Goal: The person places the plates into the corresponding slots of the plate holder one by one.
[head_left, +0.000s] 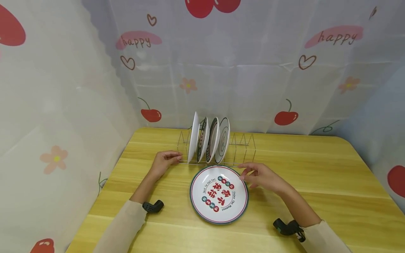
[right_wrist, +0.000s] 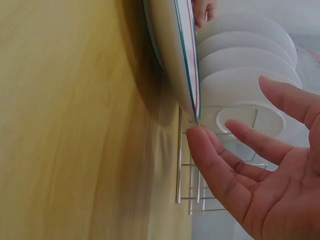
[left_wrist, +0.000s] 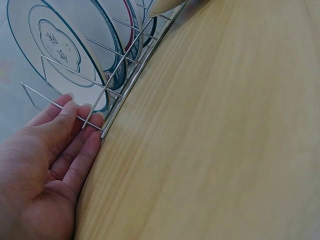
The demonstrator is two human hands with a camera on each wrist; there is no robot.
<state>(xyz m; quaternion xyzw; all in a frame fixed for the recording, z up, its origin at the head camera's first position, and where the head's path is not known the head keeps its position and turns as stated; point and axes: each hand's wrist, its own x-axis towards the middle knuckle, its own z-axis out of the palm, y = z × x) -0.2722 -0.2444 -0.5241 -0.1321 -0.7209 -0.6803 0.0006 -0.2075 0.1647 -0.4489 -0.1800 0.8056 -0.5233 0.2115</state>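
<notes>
A wire plate rack [head_left: 240, 144] stands at the back of the table with several plates [head_left: 224, 140] upright in its left and middle slots. At its left end, my left hand [head_left: 164, 162] pinches the end wire between thumb and fingers, as the left wrist view shows. A white plate [head_left: 218, 195] with a blue-green rim and red characters lies in front of the rack, face up, its far edge close to the front bar. My right hand [head_left: 261, 177] is at this plate's right far edge, fingers spread and lightly bent, one fingertip [right_wrist: 199, 140] right by the rim.
The wooden table [head_left: 316, 182] carries the rack and plate. A patterned curtain [head_left: 221, 91] hangs behind the rack and along both sides. The slots at the rack's right end hold no plates. Black wrist devices [head_left: 153, 206] sit on both forearms.
</notes>
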